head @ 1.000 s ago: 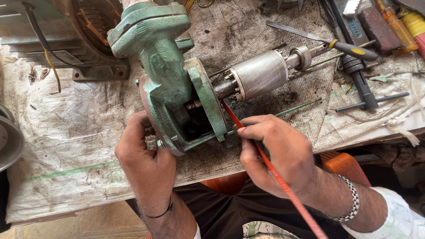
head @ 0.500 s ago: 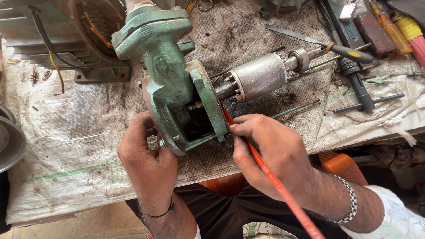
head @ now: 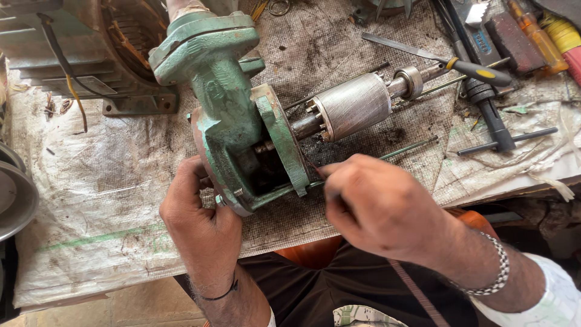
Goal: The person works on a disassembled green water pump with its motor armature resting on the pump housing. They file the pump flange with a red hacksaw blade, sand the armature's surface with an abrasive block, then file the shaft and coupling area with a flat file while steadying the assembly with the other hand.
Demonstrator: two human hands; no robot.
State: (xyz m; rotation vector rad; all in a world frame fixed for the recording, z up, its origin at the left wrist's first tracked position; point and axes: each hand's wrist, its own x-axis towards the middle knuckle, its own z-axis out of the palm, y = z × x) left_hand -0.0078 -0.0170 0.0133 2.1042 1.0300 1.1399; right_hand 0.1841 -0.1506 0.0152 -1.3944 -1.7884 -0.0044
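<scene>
The green pump housing [head: 236,115] is lying on the dirty cloth [head: 109,181], with 1 steel rotor [head: 354,106] seated in it on its shaft. It is steadied at its lower rim by the left hand [head: 203,221], fingers curled against it. A thin red rod [head: 417,290] is pinched by the right hand [head: 378,206] and poked into the open cavity, so the work looks unfinished. 1 motor casing [head: 91,48] is seen behind.

Green cast pump housing [head: 233,130] lies tilted, silver rotor [head: 352,107] protruding, possibly still attached.
</scene>
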